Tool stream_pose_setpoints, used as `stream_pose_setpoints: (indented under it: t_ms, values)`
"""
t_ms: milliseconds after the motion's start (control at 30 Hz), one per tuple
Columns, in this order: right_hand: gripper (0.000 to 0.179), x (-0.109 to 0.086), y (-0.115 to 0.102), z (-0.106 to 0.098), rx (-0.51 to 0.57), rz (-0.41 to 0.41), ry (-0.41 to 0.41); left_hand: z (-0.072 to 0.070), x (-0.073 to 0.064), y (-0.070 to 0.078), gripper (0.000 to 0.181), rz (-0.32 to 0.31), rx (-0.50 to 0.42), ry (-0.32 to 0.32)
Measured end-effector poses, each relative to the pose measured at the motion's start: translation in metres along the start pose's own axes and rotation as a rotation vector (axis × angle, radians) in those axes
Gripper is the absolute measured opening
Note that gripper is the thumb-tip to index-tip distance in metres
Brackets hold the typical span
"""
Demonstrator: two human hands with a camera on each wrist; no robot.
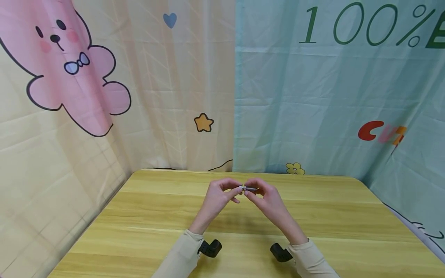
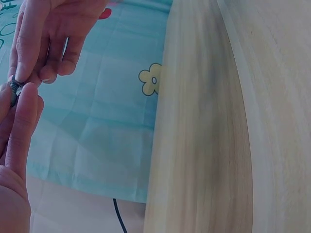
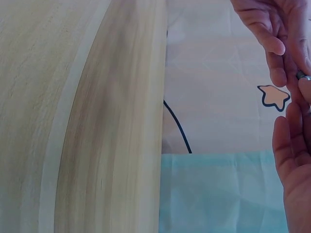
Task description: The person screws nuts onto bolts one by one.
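A small grey metal bolt (image 1: 251, 189) is held between the two hands above the far half of the table. My left hand (image 1: 219, 195) pinches its left end between thumb and fingertips. From the other side, my right hand (image 1: 268, 197) pinches it with thumb and forefinger, and a thin end shows past them. Threads show on the bolt (image 2: 14, 88) in the left wrist view, at the frame's left edge. Only a dark end of it (image 3: 301, 75) appears in the right wrist view; fingers hide the rest.
The wooden table (image 1: 156, 216) spreads beneath both hands. Printed curtains (image 1: 278, 96) hang behind it and along its sides. A black wrist device (image 1: 211, 248) sits at the left sleeve, and another black device (image 1: 281, 253) at the right sleeve.
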State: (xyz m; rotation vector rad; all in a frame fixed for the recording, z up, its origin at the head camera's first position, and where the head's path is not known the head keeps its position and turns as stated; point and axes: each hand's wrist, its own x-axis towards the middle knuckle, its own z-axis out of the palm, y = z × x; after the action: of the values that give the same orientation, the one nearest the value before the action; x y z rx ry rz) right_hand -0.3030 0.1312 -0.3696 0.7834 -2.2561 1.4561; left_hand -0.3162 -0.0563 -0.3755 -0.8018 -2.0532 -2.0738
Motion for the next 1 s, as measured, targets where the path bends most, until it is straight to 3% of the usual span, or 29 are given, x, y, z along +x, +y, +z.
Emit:
stream_pose_setpoints:
  t_ms: [600,800,1000]
  values:
    - [0.020,-0.0007,0.0020,0.0008,-0.071,0.089,0.006,0.0000,-0.0006,0.0003,0.014,0.003,0.002,0.002]
    - [0.020,0.0002,0.0035,0.0008,0.002,0.015,0.020,-0.0005,-0.0005,0.0008,0.016,-0.003,0.003,0.021]
    - [0.018,0.0000,0.0013,0.0016,0.001,-0.030,0.013,-0.0005,-0.0002,0.0006,0.015,-0.009,0.004,0.014]
